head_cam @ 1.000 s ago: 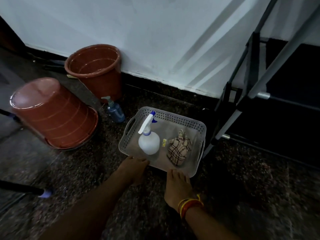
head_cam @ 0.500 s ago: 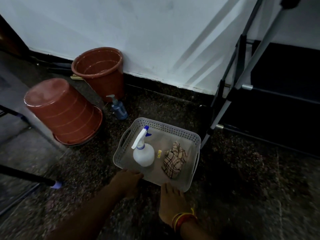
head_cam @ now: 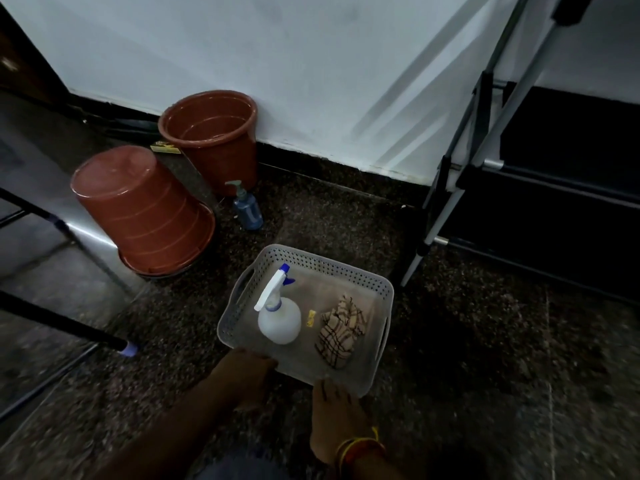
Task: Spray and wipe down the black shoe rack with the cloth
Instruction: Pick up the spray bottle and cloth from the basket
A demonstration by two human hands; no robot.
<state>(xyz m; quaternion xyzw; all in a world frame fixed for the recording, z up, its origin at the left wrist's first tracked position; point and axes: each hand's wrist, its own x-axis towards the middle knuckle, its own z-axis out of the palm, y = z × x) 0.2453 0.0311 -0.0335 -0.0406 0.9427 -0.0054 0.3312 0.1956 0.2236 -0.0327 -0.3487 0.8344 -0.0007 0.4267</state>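
1. Black shoe rack – matte dark shelves on slim metal poles, standing at the right against the wall.
2. Perforated grey plastic basket on speckled stone floor, just left of the rack.
3. Left hand curls over the basket's near rim; right hand touches it, fingers straight and together.
4. Inside – a rounded white spray bottle beside a crumpled checked cloth.

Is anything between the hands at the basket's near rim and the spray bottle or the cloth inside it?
Nothing visible. The white spray bottle with blue nozzle and the checked beige cloth lie uncovered in the open grey perforated plastic basket; the left hand and right hand need only clear its low near rim.
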